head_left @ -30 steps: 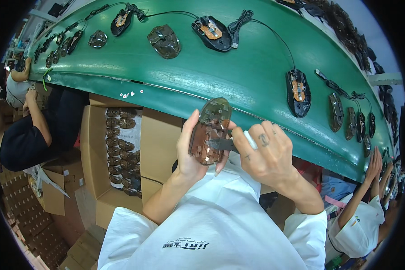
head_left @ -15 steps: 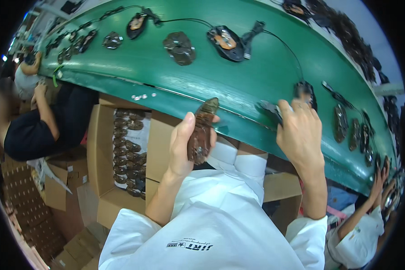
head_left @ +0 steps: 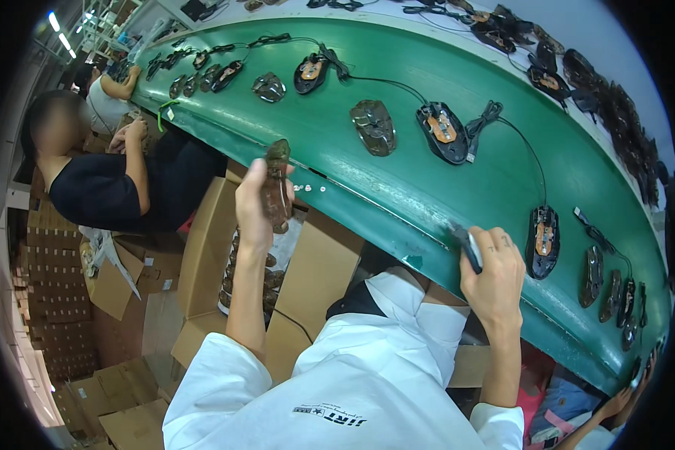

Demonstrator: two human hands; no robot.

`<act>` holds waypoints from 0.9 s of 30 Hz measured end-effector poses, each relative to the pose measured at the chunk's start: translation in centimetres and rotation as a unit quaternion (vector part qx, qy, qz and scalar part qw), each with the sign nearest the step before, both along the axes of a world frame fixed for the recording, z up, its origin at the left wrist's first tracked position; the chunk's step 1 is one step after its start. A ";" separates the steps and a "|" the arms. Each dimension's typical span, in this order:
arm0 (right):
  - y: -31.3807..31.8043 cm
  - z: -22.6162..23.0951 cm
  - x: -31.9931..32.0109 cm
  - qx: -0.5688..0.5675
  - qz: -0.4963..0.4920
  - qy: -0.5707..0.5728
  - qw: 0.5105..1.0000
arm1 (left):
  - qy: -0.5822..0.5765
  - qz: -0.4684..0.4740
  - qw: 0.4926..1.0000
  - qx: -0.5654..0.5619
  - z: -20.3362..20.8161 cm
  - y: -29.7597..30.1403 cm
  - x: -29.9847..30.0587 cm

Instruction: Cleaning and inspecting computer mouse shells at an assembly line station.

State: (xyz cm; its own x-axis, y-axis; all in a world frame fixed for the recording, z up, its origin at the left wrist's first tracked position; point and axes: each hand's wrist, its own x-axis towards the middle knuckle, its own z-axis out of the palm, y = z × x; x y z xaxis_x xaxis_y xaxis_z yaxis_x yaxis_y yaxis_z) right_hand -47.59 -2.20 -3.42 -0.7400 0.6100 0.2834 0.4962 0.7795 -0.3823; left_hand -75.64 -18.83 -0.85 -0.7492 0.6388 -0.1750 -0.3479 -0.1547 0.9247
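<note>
My left hand (head_left: 256, 210) holds a dark, translucent brown mouse shell (head_left: 277, 185) edge-on, raised over the near edge of the green conveyor belt (head_left: 397, 187). My right hand (head_left: 493, 279) is closed on a small grey tool (head_left: 468, 247), with its tip resting on the belt near the front rim. An open mouse base with an orange circuit board (head_left: 543, 241) lies just right of that hand. Several tiny white screws (head_left: 308, 187) lie on the belt beside the shell.
More mouse shells (head_left: 373, 127), cabled mouse bases (head_left: 442, 133) and parts run along the belt. A person in black (head_left: 120, 187) sits at the left. An open cardboard box (head_left: 307, 277) of shells stands below my left arm. Another person's hand (head_left: 615, 405) shows at the lower right.
My hands have parted. The right hand left the shell and moved right and down to the belt with the tool. The left hand carried the shell leftward, turned edge-on.
</note>
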 end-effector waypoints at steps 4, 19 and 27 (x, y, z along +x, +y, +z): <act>-1.2 2.8 -0.9 -0.023 0.066 0.012 0.997 | -0.096 -0.096 0.990 0.024 -0.6 1.9 4.9; -3.5 4.1 -0.4 0.134 0.143 -0.051 0.979 | -0.182 -0.197 0.961 -0.074 -1.0 3.1 13.7; -3.8 5.9 -0.5 0.158 0.173 -0.127 0.964 | -0.197 -0.268 0.942 -0.050 -3.2 1.8 13.1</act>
